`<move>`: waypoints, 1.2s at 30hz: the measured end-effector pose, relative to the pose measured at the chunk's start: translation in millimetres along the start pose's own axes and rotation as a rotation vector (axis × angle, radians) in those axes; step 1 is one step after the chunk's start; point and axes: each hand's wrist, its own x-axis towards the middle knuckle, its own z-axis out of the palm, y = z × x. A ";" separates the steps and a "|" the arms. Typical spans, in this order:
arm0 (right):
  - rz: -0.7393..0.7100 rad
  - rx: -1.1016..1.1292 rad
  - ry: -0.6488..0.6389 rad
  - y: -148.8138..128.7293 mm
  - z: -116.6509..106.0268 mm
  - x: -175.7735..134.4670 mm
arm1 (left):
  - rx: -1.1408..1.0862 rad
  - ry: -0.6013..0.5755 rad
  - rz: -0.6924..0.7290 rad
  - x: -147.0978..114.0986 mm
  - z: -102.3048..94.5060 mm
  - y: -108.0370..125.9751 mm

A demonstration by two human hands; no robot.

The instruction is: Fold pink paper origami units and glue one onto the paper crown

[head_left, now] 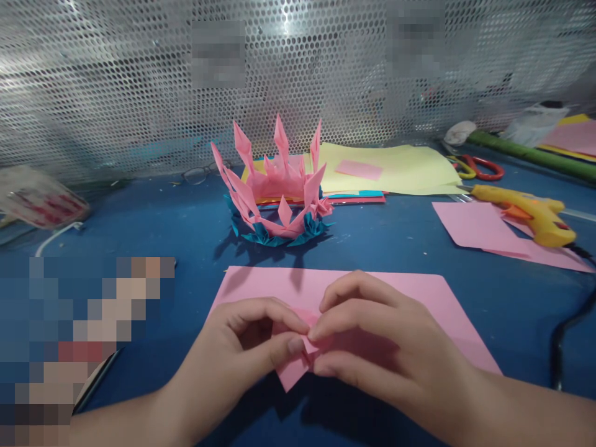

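Between my two hands is a small piece of folded pink paper (291, 377), one pointed corner hanging down. My left hand (246, 341) pinches it between thumb and forefinger. From the other side, my right hand (382, 335) grips its edge with thumb and fingertips; part of the folds is hidden behind the fingers. Under and behind my hands lies a large pink sheet (442, 310) on the blue table. Beyond the sheet stands a paper crown (279, 226) with tall pink spikes and folded teal pieces around its base.
A yellow glue gun (526, 208) lies on pink paper pieces (475, 226) at right, its black cord (559, 341) running forward. Behind are yellow sheets (395, 164), scissors (484, 167) and a green rod (531, 152). A perforated metal screen (298, 74) bounds the back. The left foreground is pixelated.
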 end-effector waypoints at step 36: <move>0.716 0.629 -0.057 -5.3 8.7 3.8 | 0.202 0.127 0.097 -7.5 3.1 -5.0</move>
